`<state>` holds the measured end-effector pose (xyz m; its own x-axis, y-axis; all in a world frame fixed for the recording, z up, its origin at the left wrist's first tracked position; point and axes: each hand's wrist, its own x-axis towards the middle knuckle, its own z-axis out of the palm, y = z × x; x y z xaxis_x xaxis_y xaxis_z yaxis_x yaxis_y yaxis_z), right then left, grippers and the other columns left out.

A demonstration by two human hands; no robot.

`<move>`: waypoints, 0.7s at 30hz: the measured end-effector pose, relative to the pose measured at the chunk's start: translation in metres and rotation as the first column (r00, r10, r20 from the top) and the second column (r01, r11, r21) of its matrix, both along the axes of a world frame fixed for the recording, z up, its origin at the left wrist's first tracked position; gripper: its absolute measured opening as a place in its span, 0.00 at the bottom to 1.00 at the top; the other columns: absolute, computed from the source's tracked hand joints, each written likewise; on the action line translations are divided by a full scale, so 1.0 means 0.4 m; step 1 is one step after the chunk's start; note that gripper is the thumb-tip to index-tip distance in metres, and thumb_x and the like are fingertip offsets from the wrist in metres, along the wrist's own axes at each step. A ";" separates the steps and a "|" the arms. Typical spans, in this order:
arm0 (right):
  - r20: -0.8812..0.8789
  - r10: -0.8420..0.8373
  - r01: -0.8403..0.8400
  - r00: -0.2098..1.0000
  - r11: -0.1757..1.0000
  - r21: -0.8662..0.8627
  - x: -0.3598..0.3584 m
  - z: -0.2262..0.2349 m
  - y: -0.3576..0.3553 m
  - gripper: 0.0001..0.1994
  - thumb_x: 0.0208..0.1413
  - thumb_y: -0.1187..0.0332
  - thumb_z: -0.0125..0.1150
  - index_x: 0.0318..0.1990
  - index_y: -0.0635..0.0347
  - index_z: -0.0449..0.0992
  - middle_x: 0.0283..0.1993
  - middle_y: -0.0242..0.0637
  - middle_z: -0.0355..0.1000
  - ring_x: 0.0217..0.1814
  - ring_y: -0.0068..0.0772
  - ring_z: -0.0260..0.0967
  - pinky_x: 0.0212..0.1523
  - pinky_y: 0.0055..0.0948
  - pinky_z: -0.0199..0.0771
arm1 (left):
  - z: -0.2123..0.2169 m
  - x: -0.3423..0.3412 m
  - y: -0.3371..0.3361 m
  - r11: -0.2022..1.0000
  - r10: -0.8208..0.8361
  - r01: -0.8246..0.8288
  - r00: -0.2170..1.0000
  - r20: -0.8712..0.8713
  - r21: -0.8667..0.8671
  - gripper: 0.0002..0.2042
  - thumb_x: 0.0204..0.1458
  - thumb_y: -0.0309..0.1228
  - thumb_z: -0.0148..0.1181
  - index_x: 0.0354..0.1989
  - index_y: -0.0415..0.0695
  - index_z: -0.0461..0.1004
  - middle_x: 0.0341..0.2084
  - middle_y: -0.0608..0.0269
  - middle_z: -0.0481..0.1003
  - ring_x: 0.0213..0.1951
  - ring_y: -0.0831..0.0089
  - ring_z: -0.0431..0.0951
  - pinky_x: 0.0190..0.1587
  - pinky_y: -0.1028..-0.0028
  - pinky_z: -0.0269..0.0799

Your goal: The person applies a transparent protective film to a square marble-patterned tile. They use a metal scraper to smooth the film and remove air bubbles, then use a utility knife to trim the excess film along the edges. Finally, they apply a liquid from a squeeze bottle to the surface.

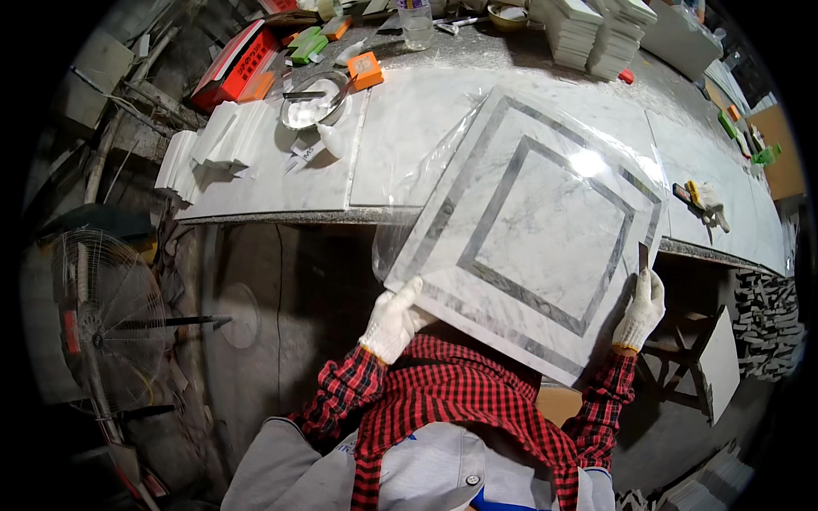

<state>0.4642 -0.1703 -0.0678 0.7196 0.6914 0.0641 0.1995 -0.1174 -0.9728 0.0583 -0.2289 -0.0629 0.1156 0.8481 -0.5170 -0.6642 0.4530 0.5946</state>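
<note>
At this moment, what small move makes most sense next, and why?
I'd probably ease the marble panel farther back onto the bench, with the left hand steadying its left corner: the near part juts past the bench's front edge, and the right hand, at the panel's side, also holds a dark flat tool, likely limiting its grip.

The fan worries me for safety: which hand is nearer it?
Left. The left hand is right of the fan, apart from it; the right hand is farther right, across the panel.
</note>
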 end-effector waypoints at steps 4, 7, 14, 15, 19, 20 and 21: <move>0.045 0.010 -0.004 0.999 0.992 -0.127 -0.022 0.042 -0.006 0.15 0.65 0.64 0.62 0.47 0.69 0.80 0.36 0.27 0.76 0.36 0.15 0.66 0.38 0.20 0.67 | -0.008 -0.028 -0.045 0.997 -0.078 0.079 0.997 0.025 -0.012 0.21 0.68 0.34 0.53 0.62 0.31 0.66 0.56 0.46 0.75 0.57 0.55 0.78 0.60 0.54 0.75; 0.070 0.036 -0.024 0.997 0.986 -0.165 -0.037 0.048 -0.002 0.14 0.65 0.64 0.62 0.46 0.68 0.81 0.36 0.28 0.77 0.35 0.17 0.67 0.39 0.21 0.69 | -0.024 -0.066 -0.065 0.979 -0.200 0.197 0.979 -0.049 -0.057 0.20 0.67 0.32 0.53 0.60 0.27 0.68 0.55 0.44 0.76 0.56 0.55 0.78 0.61 0.55 0.74; 0.152 0.181 -0.163 0.972 0.979 -0.123 -0.070 0.066 0.071 0.12 0.61 0.65 0.63 0.43 0.68 0.81 0.35 0.38 0.81 0.38 0.22 0.74 0.42 0.27 0.74 | -0.156 -0.221 -0.094 0.903 -0.422 0.429 0.885 0.197 0.010 0.30 0.66 0.40 0.53 0.67 0.27 0.59 0.65 0.38 0.66 0.64 0.43 0.69 0.68 0.41 0.62; 0.079 0.161 -0.149 0.984 0.978 -0.143 -0.062 0.066 0.067 0.12 0.61 0.65 0.63 0.43 0.68 0.81 0.34 0.37 0.81 0.37 0.21 0.74 0.41 0.26 0.74 | -0.149 -0.232 -0.076 0.877 -0.452 0.472 0.875 0.175 -0.096 0.33 0.65 0.42 0.55 0.71 0.33 0.55 0.68 0.39 0.62 0.68 0.40 0.63 0.68 0.37 0.60; 0.019 0.133 -0.126 0.991 0.968 -0.218 -0.045 0.078 0.057 0.12 0.61 0.66 0.63 0.42 0.68 0.81 0.33 0.36 0.81 0.35 0.20 0.73 0.39 0.25 0.74 | -0.148 -0.249 -0.034 0.824 -0.484 0.533 0.838 0.252 -0.190 0.38 0.60 0.43 0.64 0.73 0.37 0.55 0.70 0.40 0.60 0.70 0.34 0.57 0.68 0.28 0.52; 0.018 0.125 -0.118 0.992 0.967 -0.226 -0.047 0.081 0.055 0.12 0.61 0.66 0.63 0.42 0.69 0.81 0.33 0.36 0.81 0.35 0.20 0.73 0.39 0.26 0.74 | -0.129 -0.238 -0.022 0.805 -0.521 0.559 0.826 0.214 -0.199 0.38 0.60 0.46 0.62 0.72 0.35 0.56 0.67 0.39 0.63 0.67 0.37 0.63 0.67 0.35 0.58; 0.020 0.119 -0.111 0.993 0.965 -0.237 -0.051 0.086 0.056 0.12 0.61 0.66 0.63 0.43 0.69 0.81 0.34 0.37 0.81 0.35 0.21 0.73 0.39 0.26 0.74 | -0.104 -0.230 -0.012 0.785 -0.554 0.582 0.813 0.181 -0.211 0.38 0.61 0.48 0.61 0.71 0.33 0.58 0.65 0.38 0.67 0.65 0.40 0.68 0.66 0.41 0.65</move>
<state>0.4439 -0.1479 -0.0333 0.6345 0.7680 -0.0876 0.2572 -0.3167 -0.9130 -0.0338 -0.2335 -0.1046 0.6006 0.4593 -0.6545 -0.2913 0.8880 0.3559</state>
